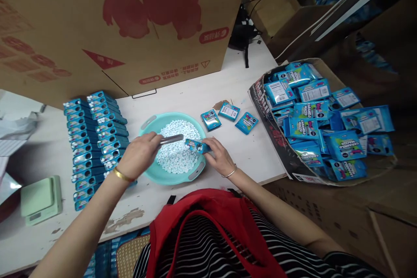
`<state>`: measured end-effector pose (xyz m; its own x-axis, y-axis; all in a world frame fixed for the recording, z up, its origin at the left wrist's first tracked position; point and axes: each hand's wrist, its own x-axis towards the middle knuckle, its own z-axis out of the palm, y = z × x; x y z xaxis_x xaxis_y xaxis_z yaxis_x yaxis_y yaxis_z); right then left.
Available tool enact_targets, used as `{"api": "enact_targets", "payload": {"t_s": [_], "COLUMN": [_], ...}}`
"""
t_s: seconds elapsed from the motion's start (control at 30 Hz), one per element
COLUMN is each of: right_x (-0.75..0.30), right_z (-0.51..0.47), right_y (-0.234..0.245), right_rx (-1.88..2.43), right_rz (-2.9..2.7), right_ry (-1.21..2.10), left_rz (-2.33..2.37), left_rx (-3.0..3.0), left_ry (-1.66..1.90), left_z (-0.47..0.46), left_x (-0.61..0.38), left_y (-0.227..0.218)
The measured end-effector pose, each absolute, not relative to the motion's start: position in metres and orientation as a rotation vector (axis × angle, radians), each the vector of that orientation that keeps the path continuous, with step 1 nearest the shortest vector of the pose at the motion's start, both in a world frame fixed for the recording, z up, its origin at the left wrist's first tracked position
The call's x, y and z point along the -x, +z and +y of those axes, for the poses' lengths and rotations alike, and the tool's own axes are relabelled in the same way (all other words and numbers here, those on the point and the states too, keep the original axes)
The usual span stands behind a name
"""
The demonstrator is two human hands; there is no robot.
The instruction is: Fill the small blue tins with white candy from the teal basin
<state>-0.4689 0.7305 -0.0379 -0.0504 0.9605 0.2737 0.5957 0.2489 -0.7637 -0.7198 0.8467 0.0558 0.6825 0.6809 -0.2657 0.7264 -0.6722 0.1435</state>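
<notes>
Viewed remotely through the head camera, I record both hands occupied above a teal basin [164, 118] on the bench [189, 97].

The left hand [141, 153] has its grip closed round a metal scoop [171, 139], which points rightward, its tip over the white pieces [176, 163] heaped in the basin. The right hand [220, 157] has its grip pinching a blue packet [195, 145] at the packet's right end.

I judge the governing relation to be scoop tip to packet. The packet lies directly right of the tip and slightly nearer the wearer, its long axis running left to right with a slight tilt, nearly in line with the scoop. The two ends are just beside each other; I cannot tell whether they touch. The packet is nearer the right grip, with the left grip set back behind the scoop's length.

I further note rows of packets [81, 147] left of the basin and a carton [270, 126] of packets on the right.
</notes>
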Motion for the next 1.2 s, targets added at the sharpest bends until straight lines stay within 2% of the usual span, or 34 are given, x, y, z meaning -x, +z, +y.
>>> {"api": "enact_targets", "payload": {"t_s": [0.13,0.23,0.37,0.5,0.67,0.87,1.0,1.2], "right_x": [0.456,0.449,0.446,0.444,0.440,0.450,0.467,0.487], "right_z": [0.729,0.730,0.730,0.729,0.726,0.725,0.727,0.728], "right_y": [-0.036,-0.032,-0.030,-0.036,-0.038,-0.028,-0.026,-0.030], "right_rx": [1.464,1.474,1.528,1.573,1.603,1.535,1.462,1.403], "right_rz": [-1.644,-1.604,-1.543,-1.464,-1.448,-1.571,-1.675,-1.744], "right_ry": [0.631,0.624,0.620,0.620,0.608,0.612,0.614,0.608], "left_rz": [1.241,1.173,1.084,1.063,1.050,0.959,0.896,0.939], "left_rx": [-2.339,-2.249,-2.141,-2.038,-1.983,-2.080,-2.237,-2.471], "left_ry": [-0.368,-0.313,-0.161,-0.030,0.074,0.161,0.070,-0.180], "left_z": [0.865,0.856,0.834,0.820,0.821,0.829,0.828,0.821], "left_x": [0.755,0.749,0.717,0.698,0.714,0.737,0.732,0.713], "left_y": [-0.036,-0.088,-0.125,-0.135,-0.100,-0.010,0.040,0.077]}}
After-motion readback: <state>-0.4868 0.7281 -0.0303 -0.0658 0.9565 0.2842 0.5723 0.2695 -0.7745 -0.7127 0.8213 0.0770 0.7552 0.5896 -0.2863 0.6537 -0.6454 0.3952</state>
